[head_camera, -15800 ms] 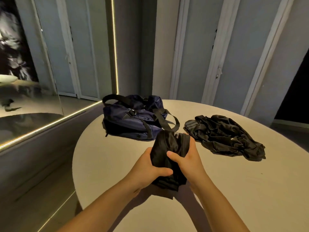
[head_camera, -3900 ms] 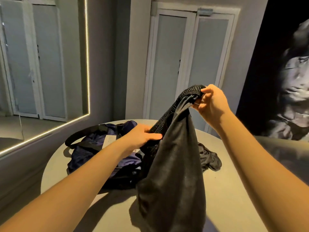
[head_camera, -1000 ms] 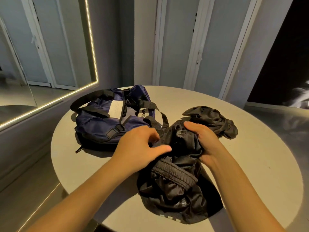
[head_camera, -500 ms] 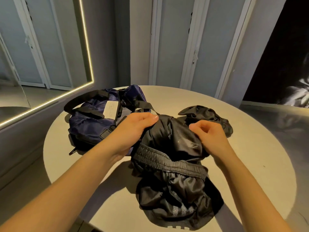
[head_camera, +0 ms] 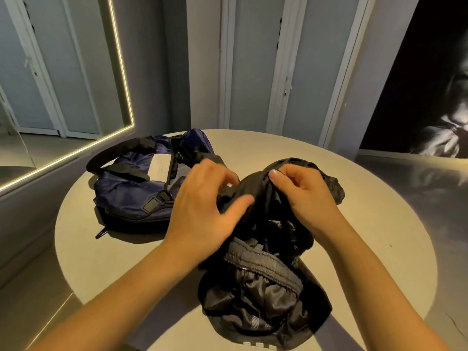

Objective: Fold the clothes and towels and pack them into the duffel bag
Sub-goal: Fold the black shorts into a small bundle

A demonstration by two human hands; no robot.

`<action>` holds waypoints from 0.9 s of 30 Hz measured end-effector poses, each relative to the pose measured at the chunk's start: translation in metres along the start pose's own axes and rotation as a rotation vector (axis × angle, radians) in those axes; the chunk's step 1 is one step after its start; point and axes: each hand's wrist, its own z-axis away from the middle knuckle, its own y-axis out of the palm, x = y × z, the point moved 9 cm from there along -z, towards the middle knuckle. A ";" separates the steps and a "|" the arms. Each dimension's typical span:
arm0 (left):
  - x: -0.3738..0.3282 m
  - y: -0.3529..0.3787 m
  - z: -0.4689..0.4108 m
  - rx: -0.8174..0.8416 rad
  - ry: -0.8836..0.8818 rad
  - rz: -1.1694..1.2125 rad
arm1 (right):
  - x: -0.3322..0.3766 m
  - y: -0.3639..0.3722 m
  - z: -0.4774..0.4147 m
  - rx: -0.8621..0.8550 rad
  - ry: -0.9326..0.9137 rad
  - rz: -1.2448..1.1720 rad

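Gripping the bunched upper part of the black shorts (head_camera: pixel 263 295), both hands work over the middle of the round counter (head_camera: pixel 379 236). The left hand (head_camera: pixel 202 206) has its fingers (head_camera: pixel 238 202) curled into the fabric, the thumb pressed along a fold; this hand is a little blurred, so the exact hold of the far fingertips cannot be told. The right hand (head_camera: pixel 304 198) pinches a raised ridge of the cloth, its fingers curled round it with the thumb on top. The rest of the shorts lies crumpled on the counter just below the hands, with the ribbed elastic waistband (head_camera: pixel 263 262) running across them and shiny lining showing beneath it.

As for writing, three short white stripes (head_camera: pixel 258 345) show at the near hem of the shorts; no brand name can be read. A white rectangular label (head_camera: pixel 160 168) sits on the navy duffel bag (head_camera: pixel 131 196), and its print is too small to make out.

By count: one duffel bag, lying on the left part of the counter with black straps across it, just beside the left hand; two black garments, namely the shorts in the hands and a second crumpled black garment (head_camera: pixel 334 188) lying on the counter right behind the right hand; one label.

A mirror (head_camera: pixel 50 84) edged with a lit strip (head_camera: pixel 121 72) hangs on the wall to the left.
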 end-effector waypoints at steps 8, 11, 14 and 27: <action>0.003 0.034 0.053 0.398 0.320 -0.302 | -0.022 -0.021 -0.006 -0.128 0.264 -0.076; 0.032 0.026 0.051 0.420 0.283 -0.323 | -0.054 -0.038 -0.004 -0.249 0.439 -0.371; 0.061 0.026 0.050 0.534 0.261 -0.444 | -0.081 -0.040 0.008 -0.342 0.553 -0.707; 0.027 0.066 0.022 0.401 -0.288 -0.013 | -0.081 -0.006 0.035 -0.198 0.552 -0.804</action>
